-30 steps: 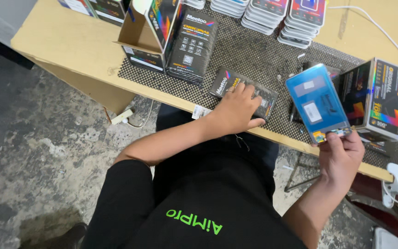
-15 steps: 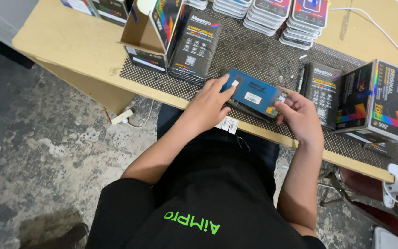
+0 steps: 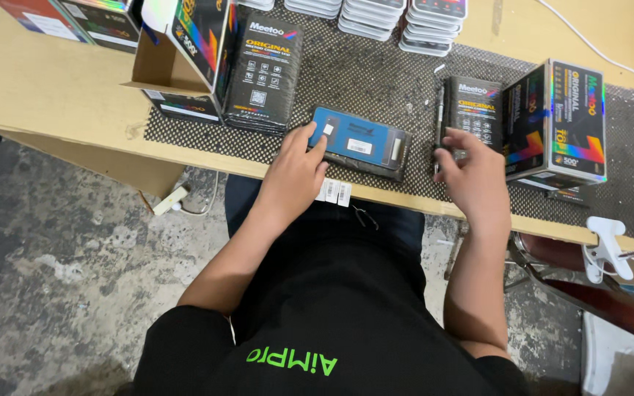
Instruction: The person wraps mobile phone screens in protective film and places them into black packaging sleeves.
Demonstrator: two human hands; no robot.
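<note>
A blue phone-sized device [image 3: 357,139] lies flat on top of a black box at the front of the patterned mat [image 3: 376,81]. My left hand [image 3: 295,176] rests beside it, with the fingertips pressing on its left end. My right hand [image 3: 471,172] hovers to its right, fingers apart, holding nothing, just in front of a black packaging box [image 3: 475,106]. A black pen [image 3: 439,121] lies between the device and that box.
Black and rainbow-coloured retail boxes [image 3: 559,125] stand at the right, and an open carton [image 3: 177,51] and a black box [image 3: 262,70] at the left. Several stacked devices [image 3: 427,22] line the far edge. A white clip [image 3: 607,246] hangs at the table's right edge.
The blue device came from my raised right hand down onto the black box. My right hand let go and moved right; my left hand shifted onto the device's left end.
</note>
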